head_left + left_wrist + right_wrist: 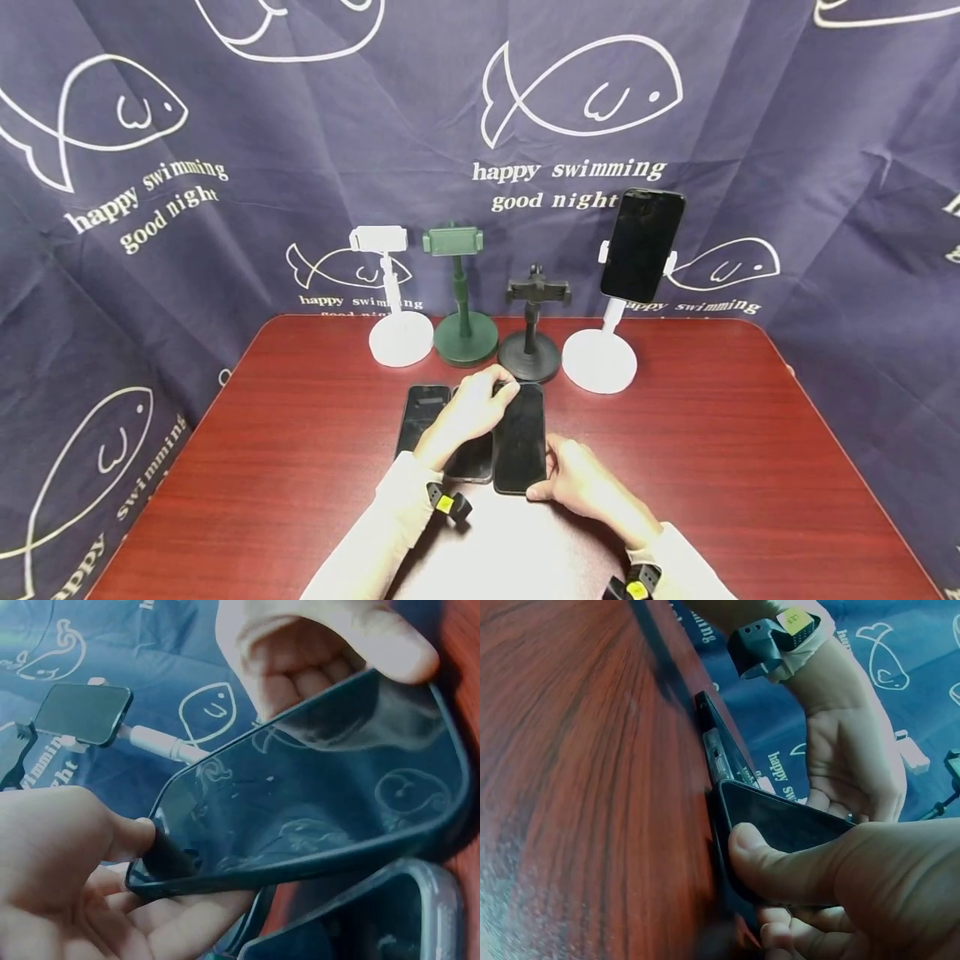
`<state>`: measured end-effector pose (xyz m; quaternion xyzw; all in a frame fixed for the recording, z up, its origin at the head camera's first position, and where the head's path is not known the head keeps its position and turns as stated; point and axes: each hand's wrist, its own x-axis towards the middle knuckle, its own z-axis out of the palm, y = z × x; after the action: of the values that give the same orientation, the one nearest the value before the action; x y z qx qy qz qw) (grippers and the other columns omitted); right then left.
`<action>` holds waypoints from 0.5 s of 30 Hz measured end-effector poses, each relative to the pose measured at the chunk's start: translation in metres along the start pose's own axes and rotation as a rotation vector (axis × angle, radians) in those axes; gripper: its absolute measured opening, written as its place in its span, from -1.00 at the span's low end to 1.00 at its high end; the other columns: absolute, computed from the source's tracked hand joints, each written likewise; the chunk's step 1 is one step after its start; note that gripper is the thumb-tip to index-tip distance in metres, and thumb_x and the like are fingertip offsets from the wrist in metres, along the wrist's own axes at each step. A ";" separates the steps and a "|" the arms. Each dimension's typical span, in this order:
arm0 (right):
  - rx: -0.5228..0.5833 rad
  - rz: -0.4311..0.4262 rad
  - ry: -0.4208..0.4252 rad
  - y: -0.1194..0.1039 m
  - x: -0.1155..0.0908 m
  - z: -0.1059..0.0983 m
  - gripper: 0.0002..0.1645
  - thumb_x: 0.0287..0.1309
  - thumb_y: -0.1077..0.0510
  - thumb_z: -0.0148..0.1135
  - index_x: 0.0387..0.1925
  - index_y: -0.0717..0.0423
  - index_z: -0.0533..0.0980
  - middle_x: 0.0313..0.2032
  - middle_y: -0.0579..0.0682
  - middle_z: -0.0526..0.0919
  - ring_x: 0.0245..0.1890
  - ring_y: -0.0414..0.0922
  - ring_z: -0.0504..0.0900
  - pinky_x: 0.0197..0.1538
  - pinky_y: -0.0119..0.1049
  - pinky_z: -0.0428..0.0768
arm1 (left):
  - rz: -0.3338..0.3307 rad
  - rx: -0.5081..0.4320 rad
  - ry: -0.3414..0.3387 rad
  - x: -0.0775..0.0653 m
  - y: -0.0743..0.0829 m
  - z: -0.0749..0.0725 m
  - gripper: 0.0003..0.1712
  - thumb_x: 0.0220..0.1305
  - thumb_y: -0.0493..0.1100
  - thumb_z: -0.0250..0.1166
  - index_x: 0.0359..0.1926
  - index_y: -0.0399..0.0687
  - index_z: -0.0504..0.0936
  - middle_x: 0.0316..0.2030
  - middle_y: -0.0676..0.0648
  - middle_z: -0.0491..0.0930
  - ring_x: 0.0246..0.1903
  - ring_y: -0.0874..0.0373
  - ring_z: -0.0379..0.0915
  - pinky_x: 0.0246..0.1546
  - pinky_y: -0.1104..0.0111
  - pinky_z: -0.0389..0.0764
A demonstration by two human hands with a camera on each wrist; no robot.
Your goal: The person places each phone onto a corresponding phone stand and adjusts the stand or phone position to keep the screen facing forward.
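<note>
A black smartphone [520,442] is held in both hands just above the table, screen up. My left hand [474,406] pinches its far end, thumb on the screen side and fingers beneath in the left wrist view. At the near right corner, my right hand [579,479] grips it with the thumb [761,855] over the screen edge and fingers curled under. Left of it lie a second phone [472,461] in a clear-edged case, partly under my left forearm, and a third phone [423,408] at the far left.
Along the table's back edge stand a white phone stand [401,339], a green stand [465,339], a black stand [529,356] and another white stand [600,361]. The last one bears an upright phone [642,246]. Behind hangs a blue fish-print curtain [420,125].
</note>
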<state>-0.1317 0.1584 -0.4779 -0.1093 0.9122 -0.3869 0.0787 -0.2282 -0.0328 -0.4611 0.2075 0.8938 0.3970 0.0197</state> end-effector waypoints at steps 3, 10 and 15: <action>0.018 -0.031 -0.019 0.000 0.000 -0.001 -0.54 -0.22 0.18 0.68 -0.39 0.06 0.49 -0.57 -0.13 0.48 -0.59 -0.30 0.39 -0.48 -0.40 0.36 | 0.032 -0.048 -0.013 0.001 -0.001 -0.004 -0.82 0.49 -0.11 0.22 -0.07 -0.02 0.72 -0.25 0.01 0.74 -0.35 0.23 0.58 -0.18 0.29 0.61; 0.286 -0.117 -0.143 -0.001 0.001 -0.002 -0.59 0.18 0.15 0.47 -0.02 0.21 0.52 -0.43 -0.01 0.71 -0.58 -0.31 0.54 -0.52 -0.39 0.52 | 0.030 -0.248 -0.029 0.000 0.005 -0.021 -0.81 0.48 -0.16 0.22 -0.08 -0.03 0.75 -0.29 -0.03 0.73 -0.61 0.26 0.50 -0.55 0.34 0.61; 0.551 -0.120 -0.153 -0.004 0.002 0.000 -0.46 0.40 0.19 0.27 0.28 0.37 0.39 -0.02 0.33 0.74 -0.27 -0.08 0.80 -0.29 -0.16 0.77 | 0.012 -0.398 -0.004 -0.004 0.011 -0.031 -0.81 0.50 -0.15 0.21 -0.04 -0.02 0.74 -0.24 -0.08 0.74 -0.47 0.25 0.61 -0.56 0.27 0.69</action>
<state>-0.1328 0.1555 -0.4754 -0.1663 0.7562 -0.6145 0.1511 -0.2271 -0.0499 -0.4323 0.2057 0.7963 0.5657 0.0598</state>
